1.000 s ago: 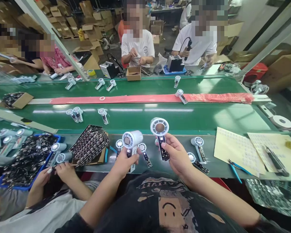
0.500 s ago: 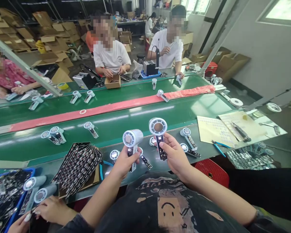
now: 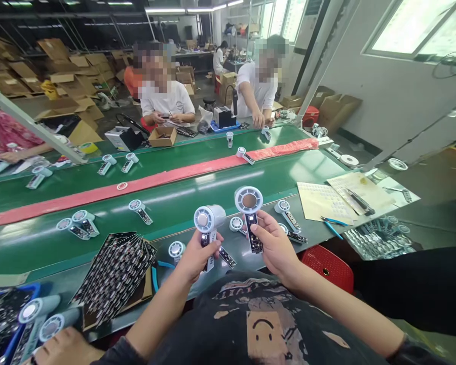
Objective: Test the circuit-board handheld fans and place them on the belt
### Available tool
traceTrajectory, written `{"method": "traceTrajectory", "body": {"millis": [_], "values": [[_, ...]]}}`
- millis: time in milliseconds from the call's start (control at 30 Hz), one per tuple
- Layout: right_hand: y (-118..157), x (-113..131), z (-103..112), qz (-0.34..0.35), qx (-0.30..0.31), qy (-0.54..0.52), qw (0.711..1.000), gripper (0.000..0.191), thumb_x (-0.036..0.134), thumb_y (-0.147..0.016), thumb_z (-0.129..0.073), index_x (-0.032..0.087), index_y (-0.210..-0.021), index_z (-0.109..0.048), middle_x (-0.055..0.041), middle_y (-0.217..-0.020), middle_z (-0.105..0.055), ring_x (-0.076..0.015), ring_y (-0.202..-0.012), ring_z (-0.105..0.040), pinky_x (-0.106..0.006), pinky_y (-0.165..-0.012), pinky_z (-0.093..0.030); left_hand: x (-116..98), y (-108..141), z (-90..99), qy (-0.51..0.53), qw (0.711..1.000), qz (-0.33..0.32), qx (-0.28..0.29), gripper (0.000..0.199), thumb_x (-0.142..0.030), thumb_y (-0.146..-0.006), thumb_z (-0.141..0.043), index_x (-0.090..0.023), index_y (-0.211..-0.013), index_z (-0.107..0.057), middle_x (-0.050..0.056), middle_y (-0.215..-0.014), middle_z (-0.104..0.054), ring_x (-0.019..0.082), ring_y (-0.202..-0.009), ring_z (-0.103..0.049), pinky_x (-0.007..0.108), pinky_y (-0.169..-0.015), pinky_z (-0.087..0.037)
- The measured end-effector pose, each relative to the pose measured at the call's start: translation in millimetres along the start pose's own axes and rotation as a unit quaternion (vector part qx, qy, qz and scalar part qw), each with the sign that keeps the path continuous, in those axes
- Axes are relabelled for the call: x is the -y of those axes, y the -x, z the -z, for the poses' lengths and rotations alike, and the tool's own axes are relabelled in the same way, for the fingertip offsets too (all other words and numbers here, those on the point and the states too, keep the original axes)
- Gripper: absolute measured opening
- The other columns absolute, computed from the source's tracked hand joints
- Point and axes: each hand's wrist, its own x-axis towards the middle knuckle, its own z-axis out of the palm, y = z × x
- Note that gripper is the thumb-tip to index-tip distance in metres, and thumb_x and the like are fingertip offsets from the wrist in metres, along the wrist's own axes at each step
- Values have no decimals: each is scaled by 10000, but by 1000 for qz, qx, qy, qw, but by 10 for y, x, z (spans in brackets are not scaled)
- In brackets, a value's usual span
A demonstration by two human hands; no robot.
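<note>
My left hand [image 3: 197, 253] is closed round the handle of a pale blue handheld fan [image 3: 209, 218], its round head upright and tilted a little to the right. In my right hand [image 3: 275, 243] is a second handheld fan [image 3: 248, 199], held by its handle, where a black circuit board [image 3: 254, 237] shows. The two fans are side by side, apart, above the near table edge. Behind and between them lies another fan [image 3: 236, 223]. A fan head [image 3: 177, 249] rests left of my left hand, and another fan [image 3: 288, 215] lies to the right.
Stacked circuit boards [image 3: 116, 276] sit at the left beside blue-handled pliers [image 3: 154, 279]. A co-worker's hand [image 3: 63, 347] is at bottom left. More fans lie on the green conveyor [image 3: 182, 190], split by a red strip [image 3: 182, 171]. Paper sheets [image 3: 323, 203] and blue cutters [image 3: 332, 228] lie right.
The view has tilted up and turned slightly right. Both hands keep their fans in nearly the same pose. Across the conveyor, the right-hand co-worker has lowered a raised hand towards a fan.
</note>
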Motion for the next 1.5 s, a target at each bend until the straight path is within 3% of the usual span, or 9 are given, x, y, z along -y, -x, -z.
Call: {"method": "traceTrajectory", "body": {"millis": [533,900,1067,1200,1333,1500], "values": [[-22,-105,-162,-46,65,5,997,551,343,-544,-843,224,-1030,-612,-28,-953,-704,-196,-871,-639,-337,-820,-480,90,255,169,18,997,-5,-71,473,-420,-590,-773,-160,-913,-548,-27,-676,-574,105,-520,-509,272,-575,-407],[-107,-138,-199,-86,78,5,993,536,408,-519,-863,225,-980,-661,-30,-935,-703,-187,-797,-638,-303,-706,-491,96,256,209,10,996,1,-91,446,-401,-602,-763,-160,-907,-545,-8,-760,-601,105,-523,-515,288,-569,-429],[-262,-398,97,-94,128,158,975,552,558,-668,-712,214,-1093,-643,-60,-1033,-690,-208,-887,-643,-322,-742,-516,137,180,254,-6,997,20,-74,431,-409,-625,-745,-157,-915,-548,-32,-612,-564,119,-521,-510,278,-574,-420],[-363,-808,530,-87,126,297,942,444,352,-644,-685,197,-1056,-628,-49,-1017,-701,-227,-981,-644,-357,-904,-495,214,133,303,15,997,39,-62,381,-384,-639,-750,-160,-883,-560,-27,-621,-572,113,-519,-517,274,-573,-435],[-413,-1199,933,-104,83,413,901,317,169,-661,-611,185,-975,-645,-38,-862,-692,-247,-881,-648,-404,-897,-491,295,114,343,71,991,81,-83,378,-333,-597,-777,-170,-847,-546,-29,-693,-586,93,-505,-514,264,-534,-453],[-553,-1531,1049,-68,75,522,847,369,115,-733,-604,163,-1093,-668,-100,-1062,-654,-265,-1080,-596,-419,-1019,-429,343,105,384,103,981,115,-117,417,-342,-561,-761,-176,-866,-530,-26,-775,-594,79,-514,-516,254,-494,-468]]}}
